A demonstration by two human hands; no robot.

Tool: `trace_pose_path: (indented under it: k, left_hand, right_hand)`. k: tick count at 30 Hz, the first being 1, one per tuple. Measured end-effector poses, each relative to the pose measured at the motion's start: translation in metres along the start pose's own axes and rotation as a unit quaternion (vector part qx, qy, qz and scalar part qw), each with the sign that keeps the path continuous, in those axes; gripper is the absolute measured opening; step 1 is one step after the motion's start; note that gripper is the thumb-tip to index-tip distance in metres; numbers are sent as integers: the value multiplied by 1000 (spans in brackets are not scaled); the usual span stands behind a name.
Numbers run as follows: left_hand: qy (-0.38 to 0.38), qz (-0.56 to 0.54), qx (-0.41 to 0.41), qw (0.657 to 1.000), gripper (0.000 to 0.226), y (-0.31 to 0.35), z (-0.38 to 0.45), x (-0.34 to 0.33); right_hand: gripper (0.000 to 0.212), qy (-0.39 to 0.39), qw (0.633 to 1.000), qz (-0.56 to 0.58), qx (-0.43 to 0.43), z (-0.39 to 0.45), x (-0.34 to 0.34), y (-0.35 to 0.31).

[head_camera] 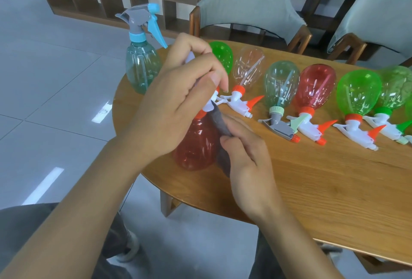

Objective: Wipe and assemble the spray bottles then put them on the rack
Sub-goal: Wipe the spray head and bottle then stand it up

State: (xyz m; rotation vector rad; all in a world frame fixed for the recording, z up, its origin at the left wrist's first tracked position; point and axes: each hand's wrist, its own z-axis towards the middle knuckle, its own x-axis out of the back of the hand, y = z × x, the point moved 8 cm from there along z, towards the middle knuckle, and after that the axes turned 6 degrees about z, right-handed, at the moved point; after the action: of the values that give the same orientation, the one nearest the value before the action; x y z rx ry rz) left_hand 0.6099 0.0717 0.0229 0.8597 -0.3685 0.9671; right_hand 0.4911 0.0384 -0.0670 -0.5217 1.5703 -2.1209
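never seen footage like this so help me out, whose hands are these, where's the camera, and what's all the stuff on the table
There is no machine here. It is one picture from a wide-angle camera worn on a person's head, looking forward and down at their own two bare hands.

The left hand grips the white spray head of an upright red bottle near the table's edge. The right hand pinches a grey cloth against that bottle's side.

On the wooden table a row of spray bottles lies on its side: a clear one, a pale green one, a red one, and green ones further right. A blue bottle stands upright at the far left. Chairs and shelving stand behind.
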Motion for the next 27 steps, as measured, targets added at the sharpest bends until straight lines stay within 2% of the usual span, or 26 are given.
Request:
trace_pose_path:
  k: [4, 7, 12, 19, 27]
  left_hand:
    - [6, -9, -11, 1000, 28, -1, 1, -1]
    - [9, -19, -6, 1000, 28, -2, 1, 0]
    - [1, -28, -7, 1000, 27, -2, 1, -1]
    - [-10, -45, -6, 999, 23, -2, 1, 0]
    - [-15, -56, 2, 998, 22, -3, 1, -1]
  right_hand:
    - [50, 27, 998, -44, 38, -11, 7, -5]
    - [36, 56, 997, -25, 49, -9, 10, -9]
    - [12, 89, 991, -67, 74, 9, 10, -12]
    - [11, 39, 993, -95, 52, 9, 17, -4]
    - [27, -21, 980, -196, 4, 5, 26, 24]
